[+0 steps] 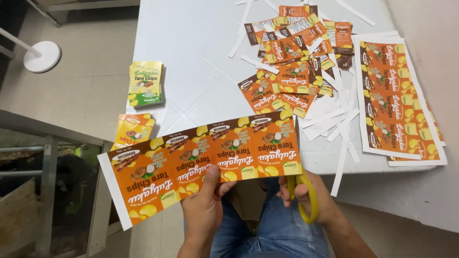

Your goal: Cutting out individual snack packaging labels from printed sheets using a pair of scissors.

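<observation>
My left hand pinches the lower edge of a long orange strip of printed labels, held out flat in front of me above my lap. My right hand grips yellow-handled scissors at the strip's right end, the blades hidden behind the paper. The strip shows several joined labels with a white margin at its left end.
A white table carries a pile of cut orange labels, white paper trimmings and uncut label sheets at right. Two small stacks of labels, green and orange, lie at the table's left edge. A white stand base sits on the floor.
</observation>
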